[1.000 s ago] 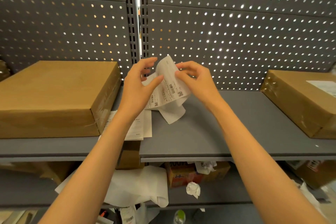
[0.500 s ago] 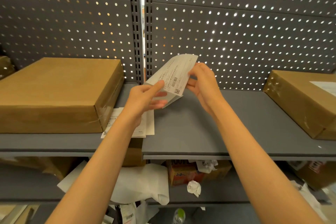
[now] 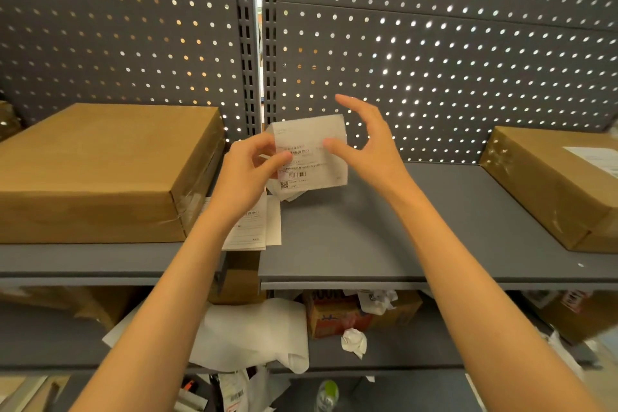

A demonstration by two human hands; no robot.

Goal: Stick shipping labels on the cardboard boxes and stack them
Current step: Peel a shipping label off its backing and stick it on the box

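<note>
I hold a white shipping label [image 3: 311, 157] with a barcode and a QR code upright above the grey shelf [image 3: 368, 244]. My left hand [image 3: 247, 170] pinches its left edge between thumb and fingers. My right hand [image 3: 368, 144] is at its right side, thumb tip touching the label's face, the other fingers spread and raised behind it. A curl of backing paper [image 3: 287, 193] hangs below the label. A plain cardboard box [image 3: 100, 160] lies on the shelf to the left. Another cardboard box [image 3: 551, 191] at the right carries a white label [image 3: 595, 157] on top.
More label sheets [image 3: 257, 227] lie on the shelf beside the left box, partly under my left wrist. A perforated grey back panel [image 3: 434, 60] closes the shelf behind. The lower shelf holds white wrapping [image 3: 254, 331], crumpled paper [image 3: 354, 341] and small cartons [image 3: 337, 314].
The label has turned from tilted to upright and facing me. My right hand has let go of its top edge and spread its fingers. My left hand has shifted up onto the left edge.
</note>
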